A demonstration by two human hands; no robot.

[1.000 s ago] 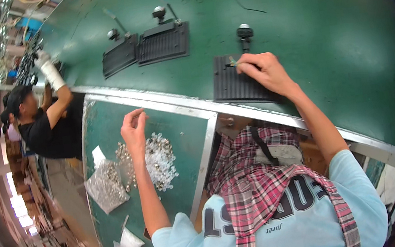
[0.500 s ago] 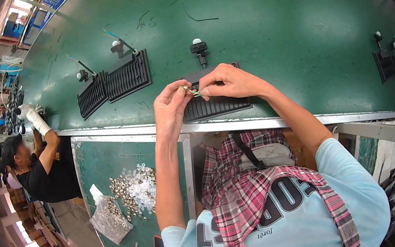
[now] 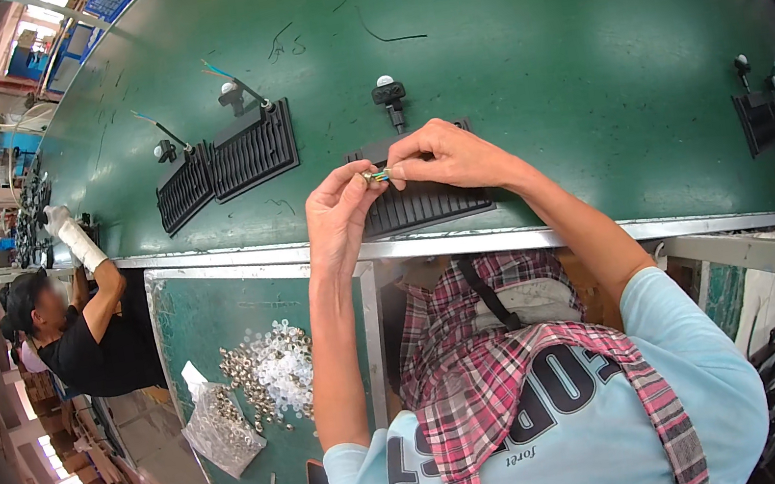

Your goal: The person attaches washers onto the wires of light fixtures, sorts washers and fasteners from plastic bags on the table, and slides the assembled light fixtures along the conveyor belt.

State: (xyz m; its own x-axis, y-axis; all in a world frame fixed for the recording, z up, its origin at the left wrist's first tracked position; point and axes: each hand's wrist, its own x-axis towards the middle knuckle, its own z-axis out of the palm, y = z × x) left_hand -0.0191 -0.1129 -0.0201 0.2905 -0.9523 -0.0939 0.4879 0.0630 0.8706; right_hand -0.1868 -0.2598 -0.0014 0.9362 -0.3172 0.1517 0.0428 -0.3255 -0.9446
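Over a black finned floodlight (image 3: pixel 432 208), my two hands meet at its coloured wires (image 3: pixel 381 175). My left hand (image 3: pixel 338 211) is closed, thumb and fingertips pinching a small metal cable fitting (image 3: pixel 367 176) around or against the wires. Closed in a pinch, my right hand (image 3: pixel 451 156) grips the wires from the other side. The floodlight lies near the front edge of the green table, its sensor (image 3: pixel 389 93) with a white dome pointing away from me. My hands cover part of its body and the place where the wires come out.
Two more finned floodlights (image 3: pixel 254 152) lie to the left, wires upward; others (image 3: pixel 765 122) sit far right. Metal fittings and clear plastic rings form a pile (image 3: pixel 272 372) on a lower side table, beside a plastic bag (image 3: pixel 221 434). A co-worker (image 3: pixel 87 324) works at far left.
My hands stay together over the floodlight, with small shifts of the fingers. More of the coloured wires shows between my fingertips. The co-worker's gloved arm has moved slightly.
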